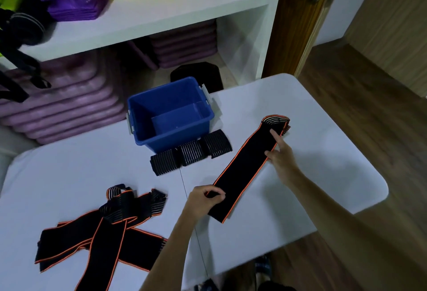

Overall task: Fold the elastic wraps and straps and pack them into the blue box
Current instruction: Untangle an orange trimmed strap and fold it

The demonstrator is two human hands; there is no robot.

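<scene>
Elastic wrap (248, 166) lies flat on white table (323, 163), right of blue box (138, 110); left hand (203, 200) pinches its near edge, right hand (279, 154) presses it with straight fingers. Box looks empty. Three folded wraps (190, 152) touch its front, unpacked; tangled pile (101, 228) left unfolded. Early stage

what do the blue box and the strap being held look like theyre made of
Blue box: looks like moulded plastic, smooth with a slight sheen, pale clip handles on the sides. Strap: seems to be woven elastic fabric, matte black with orange edging and a striped ribbed end; it lies limp on the table.
</scene>
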